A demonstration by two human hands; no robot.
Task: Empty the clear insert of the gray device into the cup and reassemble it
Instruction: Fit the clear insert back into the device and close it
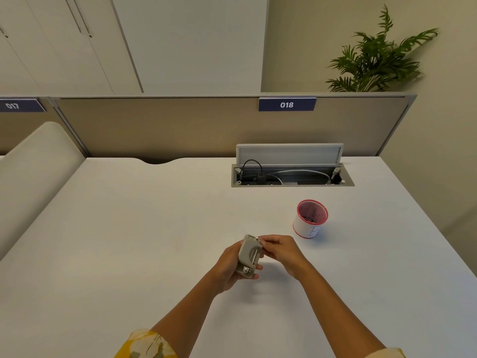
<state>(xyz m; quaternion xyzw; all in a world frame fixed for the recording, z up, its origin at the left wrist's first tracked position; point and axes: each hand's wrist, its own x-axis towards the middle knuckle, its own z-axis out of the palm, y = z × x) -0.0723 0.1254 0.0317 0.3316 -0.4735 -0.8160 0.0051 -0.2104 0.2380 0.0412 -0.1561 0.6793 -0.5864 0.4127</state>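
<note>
Your left hand [228, 264] is wrapped around the gray device [249, 255], fingers curled shut on its body, holding it off the white desk [154, 228] with its long side running away from you. Your right hand [280, 250] sits just right of it, fingertips [263, 241] pinched together at the device's far upper corner; you're touching the device there, but whether the clear insert is between those fingers is too small to tell. Two thin metal rods show on the device's face, a small round knob near the end closest to you. The cup [310, 218], white with a red rim, stands upright on the desk beyond and to the right of your right hand, apart from it, with something dark at the bottom. Farther past the cup, the desk's cable box [291, 174] has its lid flipped up, cords inside. Yellow patterned sleeve [147, 344] on your left arm.
</note>
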